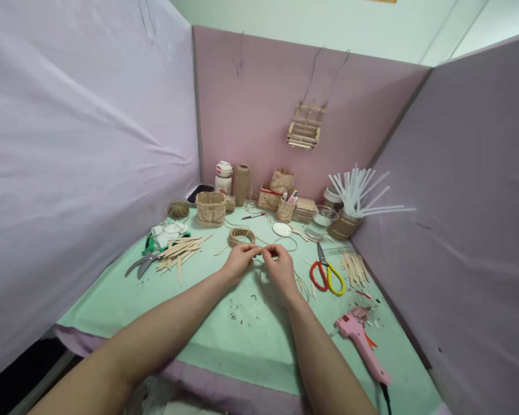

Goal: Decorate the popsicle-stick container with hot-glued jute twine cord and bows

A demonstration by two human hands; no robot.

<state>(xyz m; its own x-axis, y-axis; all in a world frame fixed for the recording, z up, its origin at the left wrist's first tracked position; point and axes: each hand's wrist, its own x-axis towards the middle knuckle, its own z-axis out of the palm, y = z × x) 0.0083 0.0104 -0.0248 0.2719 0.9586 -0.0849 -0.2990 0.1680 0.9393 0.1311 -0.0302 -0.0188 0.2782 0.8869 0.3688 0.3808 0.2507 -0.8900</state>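
My left hand (241, 260) and my right hand (279, 265) meet above the middle of the table, their fingertips pinched close together on a thin strand of twine (262, 250). One length of it hangs in a loop below my right hand. Just behind my left hand lies a ring-shaped coil of brown cord (241, 236). More loose twine (301, 286) curls on the cloth to the right of my right hand. My fingers partly hide the strand between them.
Red-and-yellow scissors (327, 274) and a pink glue gun (365, 346) lie to the right. Wooden strips (182, 252) and pruning shears (143, 264) are at left. Along the back stand a woven basket (211, 209), a twine spool (242, 185) and a pot of glue sticks (346, 225).
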